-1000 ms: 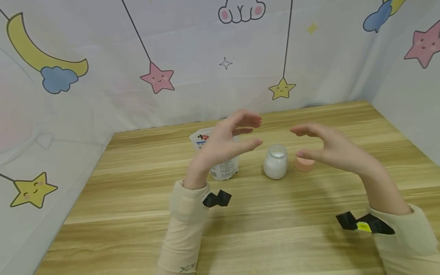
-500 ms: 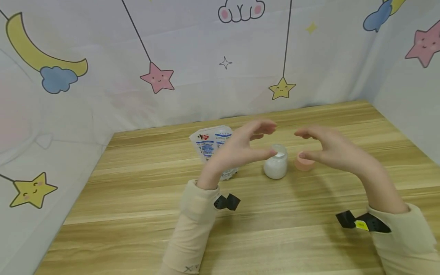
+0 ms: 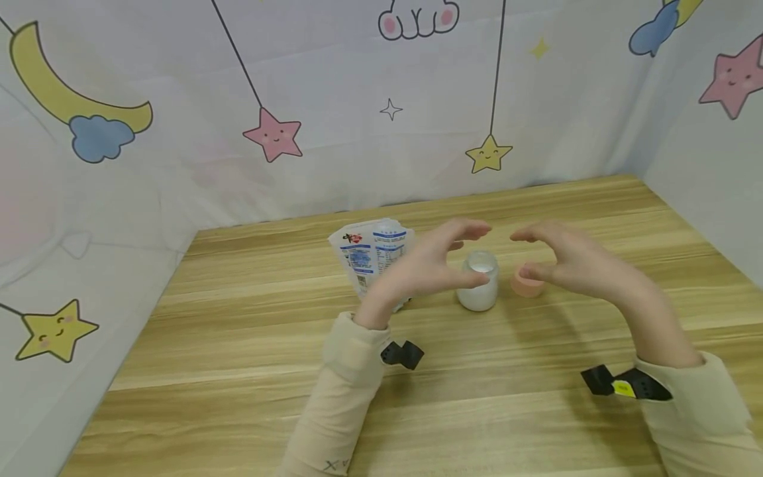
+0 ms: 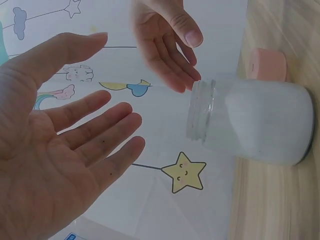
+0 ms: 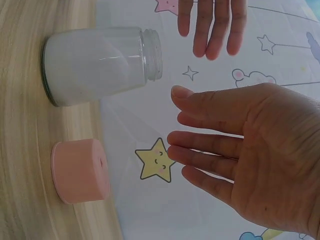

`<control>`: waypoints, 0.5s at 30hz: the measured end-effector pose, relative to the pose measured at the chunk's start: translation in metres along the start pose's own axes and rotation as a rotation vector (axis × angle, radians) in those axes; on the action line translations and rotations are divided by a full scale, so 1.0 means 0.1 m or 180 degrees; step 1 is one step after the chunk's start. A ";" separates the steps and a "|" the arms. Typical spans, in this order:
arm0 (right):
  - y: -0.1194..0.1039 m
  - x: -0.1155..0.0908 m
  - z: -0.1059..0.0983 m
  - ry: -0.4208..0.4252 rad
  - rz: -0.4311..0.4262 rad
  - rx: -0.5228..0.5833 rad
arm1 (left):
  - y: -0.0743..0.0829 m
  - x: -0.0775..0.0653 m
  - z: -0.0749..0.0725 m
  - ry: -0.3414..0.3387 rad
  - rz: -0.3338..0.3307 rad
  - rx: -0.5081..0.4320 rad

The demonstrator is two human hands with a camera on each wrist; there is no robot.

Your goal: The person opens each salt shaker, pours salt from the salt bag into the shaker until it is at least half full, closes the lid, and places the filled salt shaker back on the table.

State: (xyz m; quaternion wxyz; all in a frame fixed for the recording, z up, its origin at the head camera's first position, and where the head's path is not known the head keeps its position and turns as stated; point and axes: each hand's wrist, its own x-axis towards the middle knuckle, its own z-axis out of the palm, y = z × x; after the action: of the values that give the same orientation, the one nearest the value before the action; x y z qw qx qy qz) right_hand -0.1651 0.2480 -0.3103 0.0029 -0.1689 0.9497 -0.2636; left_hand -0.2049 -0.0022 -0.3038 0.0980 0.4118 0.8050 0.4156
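Observation:
A glass jar (image 3: 479,295) with a threaded neck stands uncapped on the table, holding a white substance. Right of it sits a pink lid (image 3: 527,285), partly behind my right thumb in the head view. My left hand (image 3: 432,265) hovers at the jar's left, thumb and fingers spread apart, its thumb overlapping the jar in that view. Over the lid, my right hand (image 3: 575,258) is held in the air with loosely bent fingers. Both palms face inward and hold nothing. In the left wrist view the jar (image 4: 260,120) lies beyond the fingertips.
Behind my left hand stands a white printed pouch (image 3: 366,252), partly covered by that hand. The wood-grain table (image 3: 238,344) reaches to a white cloth backdrop (image 3: 334,79) with stars and moons. Black camera mounts sit on both wrists.
My left hand has moved right and slightly down, from in front of the pouch to the jar's side, uncovering more of the pouch. The right hand has barely shifted.

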 end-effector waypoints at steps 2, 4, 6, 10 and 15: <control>0.01 0.00 0.01 -0.0014 0.0015 -0.0002 | -0.01 0.01 0.02 -0.0024 -0.0043 -0.0011; 0.03 0.00 0.01 -0.0027 0.0037 -0.0038 | -0.02 0.02 0.04 -0.0038 -0.0105 -0.0015; 0.04 0.01 0.01 -0.0032 0.0048 -0.0095 | -0.03 0.03 0.07 -0.0040 -0.0215 -0.0022; 0.07 0.03 0.02 -0.0049 0.0050 -0.0207 | -0.04 0.05 0.11 -0.0031 -0.0406 0.0067; 0.10 0.05 0.05 -0.0061 0.0016 -0.0283 | -0.07 0.08 0.16 -0.0088 -0.0515 0.0174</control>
State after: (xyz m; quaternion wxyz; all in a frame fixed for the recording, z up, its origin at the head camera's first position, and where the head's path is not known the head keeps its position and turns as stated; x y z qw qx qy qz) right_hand -0.1721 0.2523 -0.3190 0.0052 -0.1690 0.9609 -0.2195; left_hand -0.2062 0.0106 -0.3175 0.1311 0.3537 0.8453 0.3785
